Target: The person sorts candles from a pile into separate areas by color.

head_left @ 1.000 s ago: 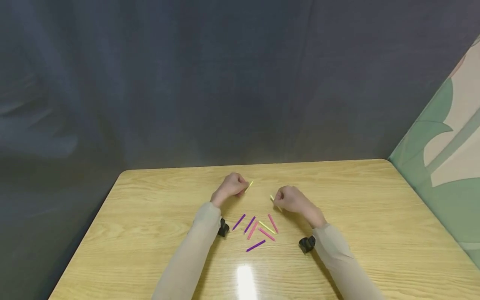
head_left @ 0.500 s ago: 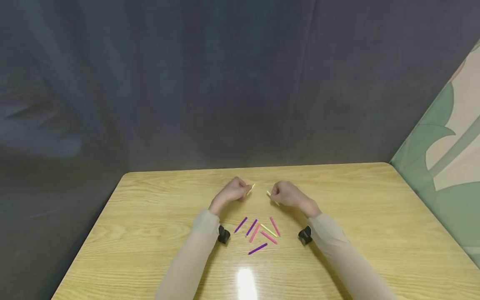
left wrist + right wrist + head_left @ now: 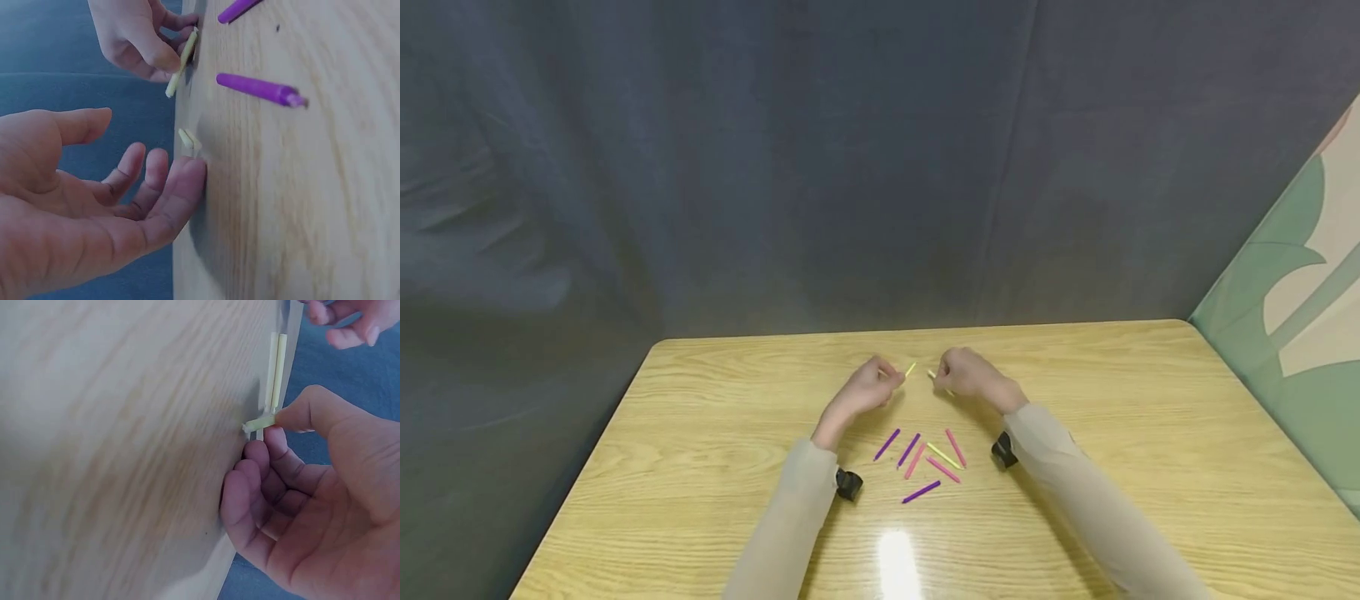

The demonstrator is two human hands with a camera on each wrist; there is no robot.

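Midtable, right hand [image 3: 972, 377] pinches yellow stick [image 3: 260, 422].

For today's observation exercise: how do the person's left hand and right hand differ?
The left hand is open, fingers relaxed, holding nothing; the right hand pinches a yellow stick. The left hand's fingers are spread; the right hand's are curled. Both sit at the wooden table, beyond the coloured sticks.
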